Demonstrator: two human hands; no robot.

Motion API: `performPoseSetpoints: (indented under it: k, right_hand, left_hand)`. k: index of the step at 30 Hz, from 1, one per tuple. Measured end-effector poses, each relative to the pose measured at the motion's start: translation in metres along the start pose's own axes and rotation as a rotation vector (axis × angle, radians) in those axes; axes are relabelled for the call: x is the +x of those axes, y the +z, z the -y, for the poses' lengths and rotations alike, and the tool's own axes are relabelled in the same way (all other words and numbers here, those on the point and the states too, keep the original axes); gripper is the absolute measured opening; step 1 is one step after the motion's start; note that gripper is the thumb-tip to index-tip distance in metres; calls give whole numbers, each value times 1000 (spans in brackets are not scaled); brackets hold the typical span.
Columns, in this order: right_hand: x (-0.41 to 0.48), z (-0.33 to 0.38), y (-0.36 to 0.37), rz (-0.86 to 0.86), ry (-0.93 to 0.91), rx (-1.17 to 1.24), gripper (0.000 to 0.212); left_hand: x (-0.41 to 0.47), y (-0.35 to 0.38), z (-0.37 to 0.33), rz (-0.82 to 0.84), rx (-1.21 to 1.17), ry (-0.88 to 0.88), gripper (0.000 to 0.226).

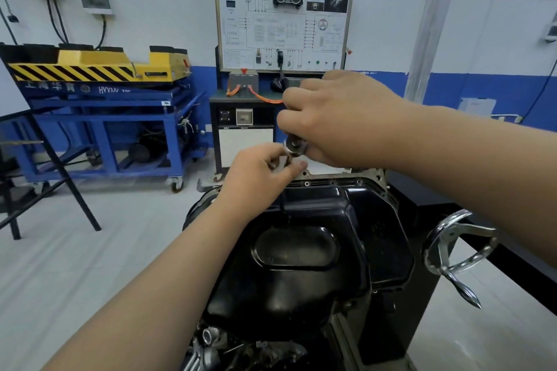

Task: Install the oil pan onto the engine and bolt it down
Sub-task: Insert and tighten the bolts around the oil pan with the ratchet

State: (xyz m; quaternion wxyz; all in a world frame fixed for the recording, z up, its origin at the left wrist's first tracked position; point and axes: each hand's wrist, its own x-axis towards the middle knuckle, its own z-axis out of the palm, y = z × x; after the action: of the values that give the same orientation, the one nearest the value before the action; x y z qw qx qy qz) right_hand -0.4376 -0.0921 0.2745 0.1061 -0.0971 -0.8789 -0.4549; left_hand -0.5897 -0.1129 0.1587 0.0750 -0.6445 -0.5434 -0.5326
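While the black oil pan (301, 250) sat on the engine (211, 340) beneath both forearms, the right hand (340, 120) gripped a chrome ratchet (295, 144) above the pan's far flange. Just below it, the left hand (259, 172) pinched a small metal piece (286, 159) at the tool's tip.

Glossy black oil pan (304, 277) sits sump-up on the engine (208, 349) (far flange holes visible).
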Motion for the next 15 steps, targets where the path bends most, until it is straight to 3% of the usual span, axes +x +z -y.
performPoseSetpoints:
  k: [2, 5, 8, 11, 13, 15]
  right_hand:
    - [2, 7, -2, 57, 128, 59, 40]
    - [3, 14, 0, 156, 283, 189, 51]
    - [4, 7, -2, 112, 95, 87, 39]
    - [2, -5, -7, 20, -103, -49, 7]
    - [3, -3, -7, 49, -76, -53, 8]
    - [6, 3, -7, 101, 51, -4, 28]
  left_hand:
    - [2, -1, 0, -59, 52, -31, 36]
    - [0, -3, 0, -26, -23, -67, 35]
    - [-1, -4, -2, 65, -80, -56, 13]
    - [-1, 0, -4, 76, 40, 17, 23]
    - [-2, 2, -5, 34, 165, 40, 25]
    - [0, 1, -4, -70, 211, 12, 25]
